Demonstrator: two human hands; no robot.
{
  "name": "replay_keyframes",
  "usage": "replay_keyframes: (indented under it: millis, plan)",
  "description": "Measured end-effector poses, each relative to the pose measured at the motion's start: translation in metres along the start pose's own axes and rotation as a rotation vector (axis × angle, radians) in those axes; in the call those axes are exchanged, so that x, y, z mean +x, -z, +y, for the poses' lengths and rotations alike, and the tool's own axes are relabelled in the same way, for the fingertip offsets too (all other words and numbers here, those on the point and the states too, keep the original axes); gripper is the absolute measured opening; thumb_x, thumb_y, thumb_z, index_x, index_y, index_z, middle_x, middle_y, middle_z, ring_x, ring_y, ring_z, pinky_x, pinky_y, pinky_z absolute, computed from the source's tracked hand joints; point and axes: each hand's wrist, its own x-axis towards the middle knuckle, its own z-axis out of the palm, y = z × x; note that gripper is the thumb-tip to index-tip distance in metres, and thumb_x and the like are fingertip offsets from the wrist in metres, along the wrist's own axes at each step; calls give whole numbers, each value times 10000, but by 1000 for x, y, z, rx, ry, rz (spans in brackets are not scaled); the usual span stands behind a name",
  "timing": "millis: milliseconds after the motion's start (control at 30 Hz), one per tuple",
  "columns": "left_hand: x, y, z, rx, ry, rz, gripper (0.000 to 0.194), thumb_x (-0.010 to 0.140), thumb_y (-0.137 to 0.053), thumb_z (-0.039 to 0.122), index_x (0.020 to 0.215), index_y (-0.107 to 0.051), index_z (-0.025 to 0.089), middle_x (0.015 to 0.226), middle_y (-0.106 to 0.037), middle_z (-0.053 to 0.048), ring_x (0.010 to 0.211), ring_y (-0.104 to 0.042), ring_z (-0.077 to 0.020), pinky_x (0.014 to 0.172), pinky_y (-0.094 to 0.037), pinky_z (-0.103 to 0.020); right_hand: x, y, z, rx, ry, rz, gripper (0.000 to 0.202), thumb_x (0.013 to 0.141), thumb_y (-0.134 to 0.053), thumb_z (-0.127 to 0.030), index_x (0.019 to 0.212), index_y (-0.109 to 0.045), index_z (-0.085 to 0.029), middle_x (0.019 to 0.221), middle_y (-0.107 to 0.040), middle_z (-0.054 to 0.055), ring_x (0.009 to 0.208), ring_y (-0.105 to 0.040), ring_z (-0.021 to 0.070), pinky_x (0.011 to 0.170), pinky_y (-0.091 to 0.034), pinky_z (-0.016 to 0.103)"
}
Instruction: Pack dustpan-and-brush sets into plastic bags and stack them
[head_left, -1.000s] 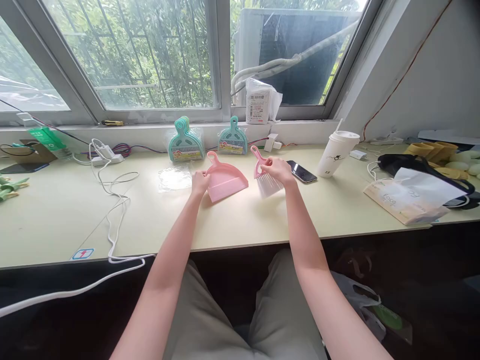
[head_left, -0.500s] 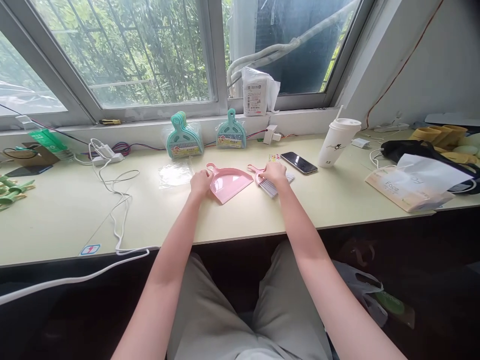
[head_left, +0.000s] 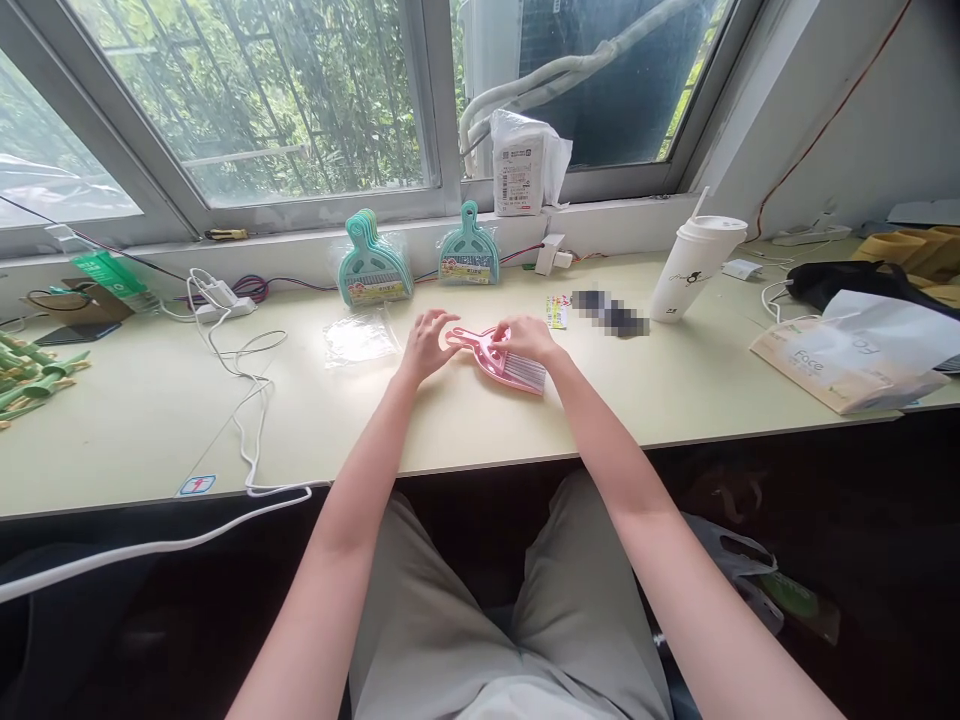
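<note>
A pink brush with pale bristles (head_left: 527, 371) lies over the pink dustpan (head_left: 491, 374), their handles lined up toward the left. My right hand (head_left: 526, 338) grips the brush by its head from above. Beside the handle ends is my left hand (head_left: 427, 347), its fingers spread and curved; whether the thumb touches a handle I cannot tell. To its left lies a clear plastic wrapper (head_left: 361, 337). Close to my right hand is a small colourful card (head_left: 556, 312).
Wrapped green dustpan sets (head_left: 375, 268) and another green set (head_left: 469, 255) lean at the windowsill. On the right stand a white cup with a straw (head_left: 694, 270) and a tissue pack (head_left: 832, 365). White cables (head_left: 251, 430) cross the table's left side. A blurred-out patch covers something dark (head_left: 611, 312).
The brush has moved left onto the dustpan, which now sits further right and turned. My left hand has let go of the dustpan and opened. The right hand still grips the brush.
</note>
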Motion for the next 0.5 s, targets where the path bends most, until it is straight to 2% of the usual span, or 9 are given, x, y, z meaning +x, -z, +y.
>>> replay_keyframes:
  millis: [67,167,233,333,400,500]
  plan:
    - [-2,2,-9,-14,1,-92,485,776,-727,298,1240,-612,219,1208,-627,-100,1116,-605,-252,954,-495,-385,0,-1,0,31,29,-30,206,787,-709,-424,912,-763,-269,1023,-748,8,974,-643,197,779,-421,266]
    - [-6,1,-13,-20,16,-181,416,836,-663,246,1247,-599,222,1120,-668,-84,961,-668,-211,864,-532,-342,-1,-3,-3,82,51,-50,216,800,-697,-435,923,-761,-268,1037,-742,6,972,-642,191,747,-421,258]
    - [-7,0,-7,63,-19,-170,399,862,-621,197,1259,-592,228,1213,-648,-99,1002,-671,-217,863,-533,-346,-2,-5,-7,98,57,-40,202,812,-689,-414,921,-760,-260,1067,-735,12,984,-638,190,742,-424,257]
    - [-6,2,4,231,-128,-140,314,877,-540,87,1141,-657,211,1355,-587,-109,1184,-605,-239,988,-481,-388,-2,-8,-11,111,77,1,171,819,-687,-379,903,-761,-251,1091,-727,16,1011,-628,192,779,-431,267]
    - [-4,4,10,297,-191,-174,286,891,-500,61,1051,-694,198,1287,-634,-105,1198,-593,-236,1020,-459,-395,-1,-11,-11,127,93,20,151,822,-685,-360,882,-765,-248,1083,-726,14,1021,-625,191,817,-432,272]
    - [-4,5,14,321,-194,-239,283,902,-506,79,1054,-711,201,1141,-695,-98,1094,-639,-226,922,-510,-358,1,-13,-10,144,116,28,123,810,-696,-327,837,-769,-231,1054,-731,23,1019,-626,191,848,-429,271]
